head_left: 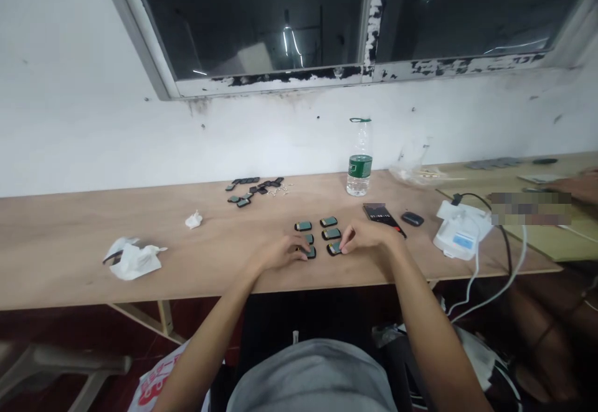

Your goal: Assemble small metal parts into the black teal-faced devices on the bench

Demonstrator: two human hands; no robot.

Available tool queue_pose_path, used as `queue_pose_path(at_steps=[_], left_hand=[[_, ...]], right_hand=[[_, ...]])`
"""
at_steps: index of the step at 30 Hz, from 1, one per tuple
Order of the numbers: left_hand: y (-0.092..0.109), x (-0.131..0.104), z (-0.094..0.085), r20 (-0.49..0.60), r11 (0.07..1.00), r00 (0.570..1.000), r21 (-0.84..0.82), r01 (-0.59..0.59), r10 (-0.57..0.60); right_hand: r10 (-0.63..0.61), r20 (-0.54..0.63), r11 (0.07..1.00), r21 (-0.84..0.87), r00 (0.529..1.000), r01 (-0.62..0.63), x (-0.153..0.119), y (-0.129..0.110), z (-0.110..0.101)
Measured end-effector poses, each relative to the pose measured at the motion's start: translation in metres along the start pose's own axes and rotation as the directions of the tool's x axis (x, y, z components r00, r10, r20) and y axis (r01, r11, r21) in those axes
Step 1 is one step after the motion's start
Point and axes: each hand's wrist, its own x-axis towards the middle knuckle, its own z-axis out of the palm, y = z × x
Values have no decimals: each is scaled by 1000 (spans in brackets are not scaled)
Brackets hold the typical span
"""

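Note:
Small black rounded devices with grey-green screens lie on the wooden table in two short columns. My left hand (pixel 279 253) rests flat over the left column, fingers stretched and apart, touching the nearest left device (pixel 310 252). Partly behind those fingers is the middle left device (pixel 309 238); the far left device (pixel 303 226) is uncovered. My right hand (pixel 367 235) has thumb and forefinger closed at the right edge of the nearest right device (pixel 333 248), which still lies on the table. Beyond it are the middle right device (pixel 331 234) and the far right device (pixel 329 221).
More dark pieces (pixel 259 187) lie toward the wall, with tiny light bits beside them. A water bottle (pixel 359 169), a phone (pixel 380 214), a black oval object (pixel 412 219) and a white corded box (pixel 460 234) stand rightward. Crumpled tissue (pixel 137 261) lies left. A co-worker's hand (pixel 582 186) is far right.

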Motion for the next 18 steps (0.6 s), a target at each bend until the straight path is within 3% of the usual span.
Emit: queue_pose_path(at_steps=[4, 10, 15, 18], left_hand=[[-6, -2, 2, 1, 1000, 1000, -15, -2, 2], [-3, -3, 1, 7, 998, 1000, -57, 25, -25], [-1, -4, 0, -27, 997, 997, -38, 67, -68], [-4, -4, 1, -13, 998, 998, -28, 53, -53]], right_hand=[[-38, -18, 999, 20, 999, 38, -3, -5, -1], [-203, -172, 978, 13, 964, 209, 6, -7, 3], [-236, -88, 971, 11, 968, 238, 10, 1, 4], [-213, -95, 977, 10, 972, 215, 11, 1, 5]])
